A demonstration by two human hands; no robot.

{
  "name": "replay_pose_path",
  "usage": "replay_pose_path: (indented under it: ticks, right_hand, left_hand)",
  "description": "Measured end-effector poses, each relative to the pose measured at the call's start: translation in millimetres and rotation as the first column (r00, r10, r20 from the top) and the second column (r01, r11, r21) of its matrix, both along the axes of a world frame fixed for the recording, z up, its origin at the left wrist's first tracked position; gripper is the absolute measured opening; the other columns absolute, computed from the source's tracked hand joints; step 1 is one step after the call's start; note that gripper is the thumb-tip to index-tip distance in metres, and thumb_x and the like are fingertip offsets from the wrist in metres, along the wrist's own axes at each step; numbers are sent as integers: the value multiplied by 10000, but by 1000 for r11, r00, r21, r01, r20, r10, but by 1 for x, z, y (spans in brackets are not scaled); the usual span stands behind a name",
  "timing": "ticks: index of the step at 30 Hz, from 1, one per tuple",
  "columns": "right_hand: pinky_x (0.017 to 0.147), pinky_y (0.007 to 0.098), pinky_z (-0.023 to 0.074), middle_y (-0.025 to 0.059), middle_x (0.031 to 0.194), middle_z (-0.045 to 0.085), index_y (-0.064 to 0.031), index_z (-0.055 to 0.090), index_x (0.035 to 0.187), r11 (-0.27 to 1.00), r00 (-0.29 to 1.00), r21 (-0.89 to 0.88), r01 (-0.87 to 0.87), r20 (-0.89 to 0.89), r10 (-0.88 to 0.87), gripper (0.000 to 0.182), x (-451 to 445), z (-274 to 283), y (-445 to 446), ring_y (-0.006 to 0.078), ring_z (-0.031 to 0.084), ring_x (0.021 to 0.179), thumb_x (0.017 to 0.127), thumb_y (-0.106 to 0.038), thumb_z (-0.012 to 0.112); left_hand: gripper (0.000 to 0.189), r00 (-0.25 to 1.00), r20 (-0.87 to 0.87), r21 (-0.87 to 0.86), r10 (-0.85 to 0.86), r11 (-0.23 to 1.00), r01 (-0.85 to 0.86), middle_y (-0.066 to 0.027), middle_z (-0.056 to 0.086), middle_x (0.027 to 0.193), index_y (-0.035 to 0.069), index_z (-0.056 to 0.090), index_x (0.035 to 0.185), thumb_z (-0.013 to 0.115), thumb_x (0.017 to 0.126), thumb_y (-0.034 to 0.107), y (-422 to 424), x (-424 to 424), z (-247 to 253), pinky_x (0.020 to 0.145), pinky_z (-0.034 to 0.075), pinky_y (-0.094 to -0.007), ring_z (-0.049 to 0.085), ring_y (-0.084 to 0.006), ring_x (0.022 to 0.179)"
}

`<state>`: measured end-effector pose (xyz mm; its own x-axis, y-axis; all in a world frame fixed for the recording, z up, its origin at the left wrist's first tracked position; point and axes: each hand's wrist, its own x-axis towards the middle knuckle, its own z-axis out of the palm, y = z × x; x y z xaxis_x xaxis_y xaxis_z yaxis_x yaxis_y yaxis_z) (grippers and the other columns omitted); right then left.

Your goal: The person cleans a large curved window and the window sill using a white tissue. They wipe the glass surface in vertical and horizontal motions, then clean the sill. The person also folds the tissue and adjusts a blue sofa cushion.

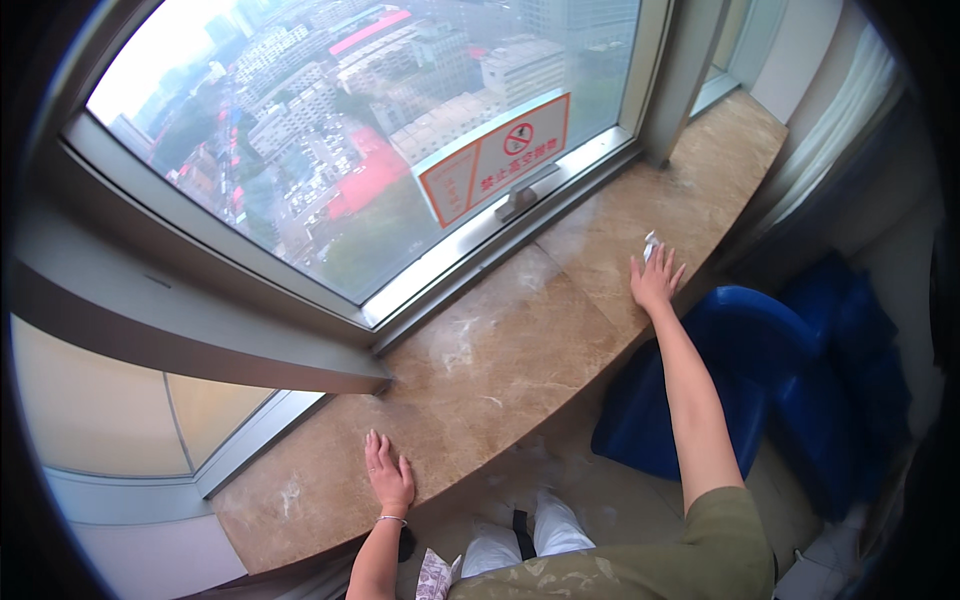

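My left hand (388, 474) rests palm down on the brown marble windowsill (517, 330), near its front edge, fingers apart, with a bracelet at the wrist. Farther right, my right hand (655, 279) lies on the same sill with its fingers spread. A crumpled white tissue (650, 244) touches or lies just beyond its fingers; whether the fingers press on it is hard to tell. Behind the sill stands a metal-framed window (375, 150) with a handle (517, 201) and a red-and-white warning sticker (499, 157).
Blue plastic chairs (720, 375) stand below the sill at the right. A white curtain (832, 135) hangs at the upper right. Window posts rise from the sill on both sides. A patterned paper or cloth item (435, 576) is close to my body.
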<state>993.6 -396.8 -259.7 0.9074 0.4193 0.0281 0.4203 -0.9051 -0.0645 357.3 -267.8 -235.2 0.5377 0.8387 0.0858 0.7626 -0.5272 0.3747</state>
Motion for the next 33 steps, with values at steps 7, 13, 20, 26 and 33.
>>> replay_pose_path:
  ticks: [7,13,20,26,33]
  right_hand:
    - [1218,582,-87,91,1695,114,-19,153,1602,999,993,-41,13,-120,-18,880,1,9,100,279,-34,1567,1003,-651,277]
    - [1213,629,-3,146,1634,285,42,376,1510,936,934,80,-344,-69,349,780,-79,-17,175,293,104,1550,992,-541,377]
    - [1246,543,43,166,1608,329,77,407,1477,903,907,136,-407,-62,417,763,-229,-10,204,299,163,1537,1023,-530,320]
    - [1248,546,36,111,1637,292,-18,437,1499,765,763,65,-641,-46,644,644,-382,-16,211,282,149,1545,1020,-445,381]
    - [1222,583,156,105,1573,407,-39,538,1408,285,313,359,-889,23,949,493,-398,-9,170,297,256,1513,974,-270,501]
  left_hand:
    - [598,1000,22,-11,15,1000,-15,-211,322,1593,23,435,1442,614,889,165,-2,-2,2,1218,245,-478,283,-400,1481]
    - [590,1000,9,-8,6,1000,-6,-204,312,1600,17,436,1441,617,905,184,1,-4,5,1220,249,-466,289,-385,1481]
    - [579,999,43,-2,29,1000,-29,-193,342,1588,25,444,1440,620,917,197,-4,0,9,1220,252,-456,305,-377,1476]
    - [583,998,55,14,20,1000,-20,-191,348,1587,33,445,1445,628,918,204,1,-2,5,1220,251,-457,302,-364,1481]
    - [551,996,95,27,6,1000,-9,-209,358,1573,11,455,1430,615,926,166,-1,-6,2,1204,268,-468,316,-387,1468]
